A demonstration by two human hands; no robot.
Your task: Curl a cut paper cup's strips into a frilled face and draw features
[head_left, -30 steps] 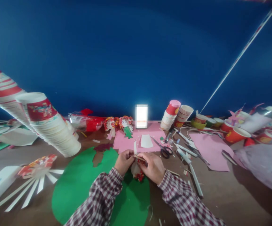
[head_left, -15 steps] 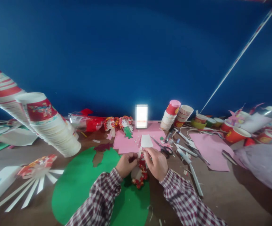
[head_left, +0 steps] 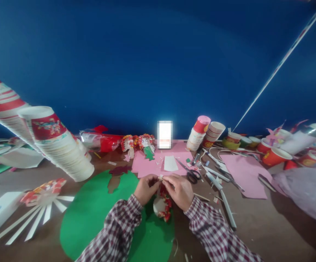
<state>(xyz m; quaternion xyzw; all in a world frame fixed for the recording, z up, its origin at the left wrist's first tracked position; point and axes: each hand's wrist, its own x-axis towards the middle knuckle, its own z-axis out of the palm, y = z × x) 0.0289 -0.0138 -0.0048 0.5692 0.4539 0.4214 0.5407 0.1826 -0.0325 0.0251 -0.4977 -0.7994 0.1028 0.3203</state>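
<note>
A white paper strip (head_left: 160, 178) is pinched between the fingertips of my left hand (head_left: 147, 189) and my right hand (head_left: 181, 191), which almost meet. Both hands are closed. Just below the fingers hangs a paper-cup craft (head_left: 158, 208), a pale round base with a ruffled red and yellow rim down its right side. Whether the strip belongs to this craft is hidden by my fingers. Under my hands lies a large green paper sheet (head_left: 98, 214). A similar cut cup with several white strips fanned out (head_left: 44, 198) rests at the left.
Tall stacks of paper cups (head_left: 62, 149) lean at the left. Black-handled scissors (head_left: 193, 176) lie on pink paper (head_left: 149, 165) ahead. A glue gun (head_left: 218, 183), more pink paper (head_left: 245, 176) and a plastic bag (head_left: 308, 193) are on the right. Two decorated paper figures (head_left: 147, 145) stand at the back.
My fingertips have come closer together, and the strip that stuck up between them now shows only a short end. The craft below has turned slightly. A thin stick now shows beside my right hand.
</note>
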